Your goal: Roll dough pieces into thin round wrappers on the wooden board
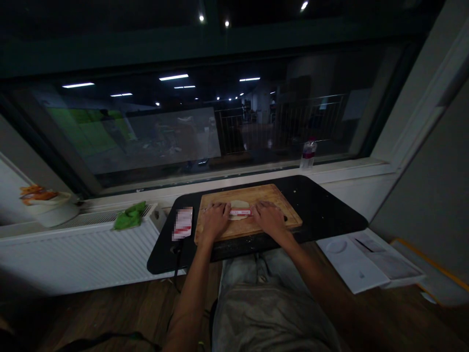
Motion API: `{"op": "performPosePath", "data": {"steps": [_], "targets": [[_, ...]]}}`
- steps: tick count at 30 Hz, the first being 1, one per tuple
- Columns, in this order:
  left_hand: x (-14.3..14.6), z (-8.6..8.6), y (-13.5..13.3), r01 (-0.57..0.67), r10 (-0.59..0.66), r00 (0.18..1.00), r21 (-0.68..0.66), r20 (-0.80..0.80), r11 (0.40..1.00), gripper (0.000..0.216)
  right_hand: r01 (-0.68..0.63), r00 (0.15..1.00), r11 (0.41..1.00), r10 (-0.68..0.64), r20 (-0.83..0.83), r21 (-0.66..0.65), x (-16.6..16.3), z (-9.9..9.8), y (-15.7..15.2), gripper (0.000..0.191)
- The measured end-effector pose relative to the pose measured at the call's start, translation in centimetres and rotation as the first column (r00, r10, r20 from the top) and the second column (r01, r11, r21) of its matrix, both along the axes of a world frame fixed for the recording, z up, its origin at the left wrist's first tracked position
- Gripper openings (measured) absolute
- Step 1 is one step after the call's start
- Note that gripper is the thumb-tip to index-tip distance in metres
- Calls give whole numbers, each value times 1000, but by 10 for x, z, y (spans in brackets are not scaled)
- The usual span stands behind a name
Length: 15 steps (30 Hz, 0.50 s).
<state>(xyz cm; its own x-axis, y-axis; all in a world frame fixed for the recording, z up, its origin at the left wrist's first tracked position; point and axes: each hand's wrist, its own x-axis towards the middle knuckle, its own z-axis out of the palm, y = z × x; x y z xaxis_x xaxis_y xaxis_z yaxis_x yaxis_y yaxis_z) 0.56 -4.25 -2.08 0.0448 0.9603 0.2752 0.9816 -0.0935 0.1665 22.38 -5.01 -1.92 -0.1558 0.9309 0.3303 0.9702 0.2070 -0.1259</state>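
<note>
A wooden cutting board [278, 195] lies on a small black table [322, 205]. On the board sits a flat pale round of dough [240, 204]. Across the dough lies a cylinder with a red and white label [241, 212], used as a roller. My left hand [215, 220] rests palm down on its left end, fingers stretched flat. My right hand [269, 216] lies the same way on its right end. Both hands press on the cylinder from above; their fingers are not wrapped round it.
A red and white packet [182, 223] lies on the table left of the board. A water bottle [308, 154] stands on the windowsill. A green cloth [129, 216] lies on the radiator, a white bowl [51, 208] further left. Papers [366, 261] lie on the floor at right.
</note>
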Motion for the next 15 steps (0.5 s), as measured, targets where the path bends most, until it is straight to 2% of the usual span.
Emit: {"op": "performPosePath", "data": {"steps": [7,15], "targets": [[0,0,-1,-8,8,1000,-5,11,1000,54,-26,1000,1000,26,12,-12,1,5,19,54],[2,-1,0,-22,22,1000,21,4,1000,53,-51,997,994,56,47,-98,1,10,49,58]]}}
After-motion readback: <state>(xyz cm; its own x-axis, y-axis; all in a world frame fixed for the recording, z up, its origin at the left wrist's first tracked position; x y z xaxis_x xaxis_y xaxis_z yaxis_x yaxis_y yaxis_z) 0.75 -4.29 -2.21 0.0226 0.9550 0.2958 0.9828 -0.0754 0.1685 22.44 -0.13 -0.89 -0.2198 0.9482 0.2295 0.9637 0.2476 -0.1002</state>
